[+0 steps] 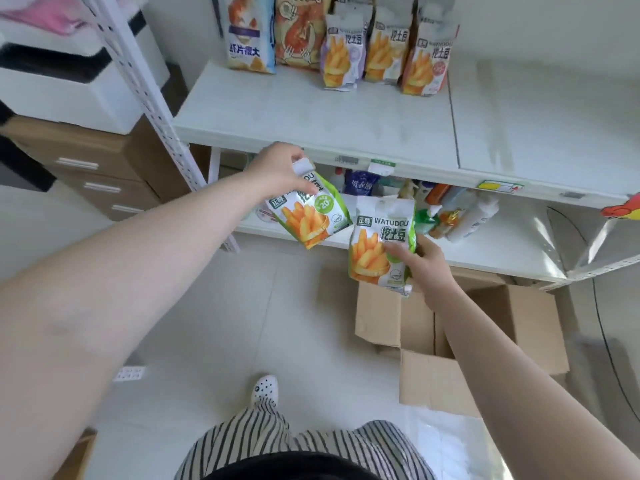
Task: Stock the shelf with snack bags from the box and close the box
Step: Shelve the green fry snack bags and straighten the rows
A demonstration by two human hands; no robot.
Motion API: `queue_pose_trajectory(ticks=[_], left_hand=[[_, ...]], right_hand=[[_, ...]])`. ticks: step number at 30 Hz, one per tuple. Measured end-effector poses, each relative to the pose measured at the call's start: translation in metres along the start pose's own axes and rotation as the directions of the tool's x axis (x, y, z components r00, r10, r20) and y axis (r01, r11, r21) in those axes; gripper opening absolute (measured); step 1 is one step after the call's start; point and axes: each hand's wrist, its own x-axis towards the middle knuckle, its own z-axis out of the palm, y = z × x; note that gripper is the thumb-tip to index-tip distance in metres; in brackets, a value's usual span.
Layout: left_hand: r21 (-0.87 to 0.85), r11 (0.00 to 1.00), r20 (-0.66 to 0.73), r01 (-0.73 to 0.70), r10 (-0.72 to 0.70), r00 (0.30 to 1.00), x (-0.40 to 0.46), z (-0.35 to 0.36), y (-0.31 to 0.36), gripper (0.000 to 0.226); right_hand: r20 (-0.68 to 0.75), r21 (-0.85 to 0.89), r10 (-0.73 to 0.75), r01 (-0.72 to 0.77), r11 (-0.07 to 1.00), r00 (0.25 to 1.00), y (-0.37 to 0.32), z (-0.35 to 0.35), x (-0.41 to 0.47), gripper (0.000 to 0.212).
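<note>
Five snack bags [343,50] stand on the white shelf [311,119]; bottles [460,216] crowd the lower shelf [502,251]; an open box [433,341] sits on the floor [242,323].

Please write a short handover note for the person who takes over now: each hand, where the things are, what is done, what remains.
Left hand: holds a green fries bag by its top corner.
Right hand: holds a second green bag by its side.
Both bags are in the air, below the upper shelf.
Done: five bags stand at the shelf's back.
Left: place these two; the box on the floor is open; its contents are hidden.
</note>
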Motion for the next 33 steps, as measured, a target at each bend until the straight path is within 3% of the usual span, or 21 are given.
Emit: queue_pose_trajectory(ticks=[5,11,17,21,27,30,33], left_hand=[[0.077,0.993,-0.038,-0.089,0.092,0.995,0.046,-0.059,-0.008,0.058],[0.162,0.976,-0.035,-0.143,0.151,0.988,0.127,-0.093,0.014,0.069],[0.240,0.957,-0.024,-0.161,0.171,0.985,0.216,-0.098,0.042,0.071],[0.300,0.943,-0.010,-0.145,0.155,0.988,0.273,-0.090,0.050,0.061],[0.340,0.922,0.067,-0.186,0.173,0.983,0.320,-0.064,0.049,0.070],[0.266,0.938,0.128,-0.220,0.192,0.973,0.332,-0.066,0.049,0.073],[0.041,0.985,0.184,-0.167,0.157,0.970,0.338,-0.075,0.039,0.068]], right_hand=[[-0.019,-0.014,-0.038,0.038,0.999,0.999,-0.041,0.047,0.031,0.026],[-0.033,-0.038,-0.093,0.092,0.995,0.995,-0.090,0.052,0.096,0.028],[-0.061,-0.001,-0.120,0.120,0.993,0.991,-0.123,0.035,0.181,0.030],[-0.075,-0.010,-0.142,0.141,0.990,0.987,-0.139,0.020,0.238,0.029],[-0.025,0.004,-0.176,0.176,0.984,0.984,-0.142,0.010,0.285,0.026],[0.002,0.026,-0.179,0.179,0.984,0.984,-0.136,0.013,0.296,0.023],[0.058,0.077,-0.171,0.166,0.983,0.984,-0.132,0.016,0.303,0.025]])
